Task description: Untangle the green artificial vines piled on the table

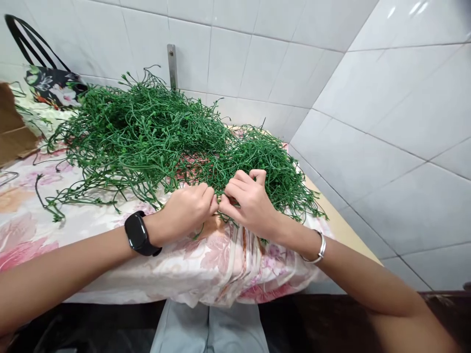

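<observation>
My left hand (191,206), with a black watch on its wrist, is closed in a fist near the table's front edge. Its fingertips meet those of my right hand (248,198), which wears a silver bangle and is closed in a pinch. Bits of thin green plastic stem (198,232) poke out below the hands; the gripped part is mostly hidden by my fingers. Right behind my right hand lies a smaller heap of green stems (270,159). A larger heap of the same branched stems (147,127) spreads behind and left of my left hand.
A floral cloth (147,274) covers the table and hangs over its front edge. At the left are a cardboard box (14,132), white material and a black floral bag (55,88). White tiled walls (235,54) close off the back and right. A metal strip (172,66) stands against the wall.
</observation>
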`<state>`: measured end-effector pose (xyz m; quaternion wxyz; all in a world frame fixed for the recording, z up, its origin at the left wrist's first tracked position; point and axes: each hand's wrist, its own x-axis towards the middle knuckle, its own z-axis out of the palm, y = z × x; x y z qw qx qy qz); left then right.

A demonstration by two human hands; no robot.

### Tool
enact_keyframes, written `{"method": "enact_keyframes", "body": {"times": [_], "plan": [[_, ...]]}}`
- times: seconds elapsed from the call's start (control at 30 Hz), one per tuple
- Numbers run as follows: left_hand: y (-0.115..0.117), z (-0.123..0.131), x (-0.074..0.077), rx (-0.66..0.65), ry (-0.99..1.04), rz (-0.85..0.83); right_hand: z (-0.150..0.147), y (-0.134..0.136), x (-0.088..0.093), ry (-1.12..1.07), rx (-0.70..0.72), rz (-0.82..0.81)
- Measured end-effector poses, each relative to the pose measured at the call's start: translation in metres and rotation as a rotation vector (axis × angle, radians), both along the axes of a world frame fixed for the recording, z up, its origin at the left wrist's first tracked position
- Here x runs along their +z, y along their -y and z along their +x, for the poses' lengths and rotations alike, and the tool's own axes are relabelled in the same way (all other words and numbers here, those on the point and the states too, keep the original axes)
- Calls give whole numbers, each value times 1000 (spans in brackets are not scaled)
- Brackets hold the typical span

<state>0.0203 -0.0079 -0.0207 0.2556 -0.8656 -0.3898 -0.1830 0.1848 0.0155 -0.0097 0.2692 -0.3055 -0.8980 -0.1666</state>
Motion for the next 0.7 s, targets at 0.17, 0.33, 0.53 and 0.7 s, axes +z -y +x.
{"method": "enact_keyframes", "body": {"times": [0.17, 0.33, 0.53, 0.7], "plan": [[1, 0, -5, -5, 25, 44, -4, 6, -2, 11, -66, 92], [1, 1, -7, 20, 10, -10, -7, 11, -2, 51, -139, 109], [2, 2, -4, 65, 7, -94, -7, 12, -1, 84, -159, 95], [3, 6, -5, 102, -14, -204, -9, 12, -4, 141, -159, 108]]}}
